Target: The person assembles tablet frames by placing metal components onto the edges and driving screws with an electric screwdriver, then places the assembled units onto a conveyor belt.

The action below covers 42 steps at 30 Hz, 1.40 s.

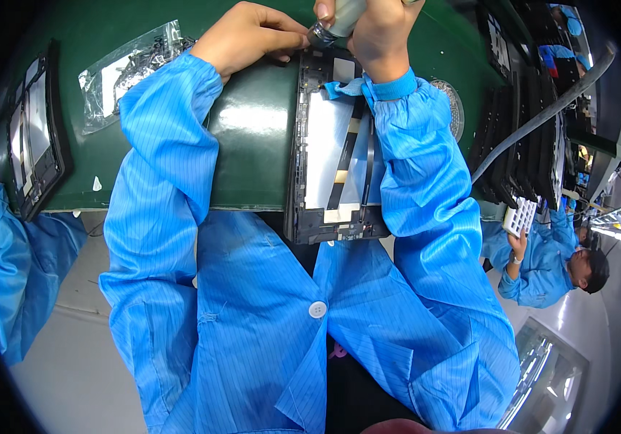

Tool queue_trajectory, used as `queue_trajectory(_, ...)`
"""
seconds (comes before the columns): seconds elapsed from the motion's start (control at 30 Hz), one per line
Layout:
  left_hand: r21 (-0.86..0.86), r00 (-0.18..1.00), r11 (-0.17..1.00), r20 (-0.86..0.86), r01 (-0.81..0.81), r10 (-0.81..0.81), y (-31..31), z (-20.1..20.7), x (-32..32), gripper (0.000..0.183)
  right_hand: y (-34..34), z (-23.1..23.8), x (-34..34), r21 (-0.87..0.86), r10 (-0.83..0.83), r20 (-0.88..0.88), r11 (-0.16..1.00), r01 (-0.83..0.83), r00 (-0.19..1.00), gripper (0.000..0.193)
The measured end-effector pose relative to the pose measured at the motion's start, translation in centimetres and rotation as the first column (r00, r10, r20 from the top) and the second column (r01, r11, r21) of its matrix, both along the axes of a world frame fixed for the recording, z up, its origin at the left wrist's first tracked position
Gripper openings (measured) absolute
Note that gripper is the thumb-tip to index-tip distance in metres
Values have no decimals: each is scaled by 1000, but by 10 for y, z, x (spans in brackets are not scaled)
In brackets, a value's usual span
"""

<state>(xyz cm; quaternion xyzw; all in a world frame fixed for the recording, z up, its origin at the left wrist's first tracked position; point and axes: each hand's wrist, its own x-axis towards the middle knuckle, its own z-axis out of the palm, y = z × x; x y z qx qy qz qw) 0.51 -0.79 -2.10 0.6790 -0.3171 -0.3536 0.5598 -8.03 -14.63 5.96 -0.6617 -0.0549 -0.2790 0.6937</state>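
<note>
An opened tablet (pixel 317 155) with silver battery packs and dark ribbon cables lies on the green table in front of me, its near end over the edge. My right hand (pixel 383 36) is wrapped round a pale, thick-bodied electric screwdriver (pixel 344 17), partly cut off by the top of the picture. The dark collar of the screwdriver is at the tablet's far left corner. There my left hand (pixel 252 36) has its thumb and fingertips brought together beside the collar. What they pinch, if anything, is hidden. A blue strap (pixel 393 87) circles my right wrist.
Left of my left forearm lies a clear plastic bag (pixel 133 72) of small dark parts. Another opened tablet (pixel 35 134) is at the far left, near a co-worker's sleeve (pixel 24 267). Dark panels (pixel 520 137) stand in a row at right, with a grey cable (pixel 549 108) across.
</note>
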Motion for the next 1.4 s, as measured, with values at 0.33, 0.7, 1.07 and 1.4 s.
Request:
queue_trajectory(0.33, -28, 1000, 1000, -2, 3, -3, 0, -2, 2, 26, 0, 1, 2, -7, -15, -10, 1000, 15, 1000, 17)
queue_trajectory(0.7, 1, 999, 999, 22, -39, 39, -1, -7, 1, 28, 5, 0, 0, -3, -23, -59, 1000, 23, 998, 16)
queue_trajectory(1.07, 35, 999, 999, 26, -19, 18, -1, -4, 6, 27, 0, -3, 5, 73, 15, -5, 997, -15, 1000, 13)
queue_trajectory(1.4, -55, 998, 998, 62, 13, -10, -1, 16, -7, 21, -9, 24, -6, 101, -31, 16, 994, 30, 999, 17)
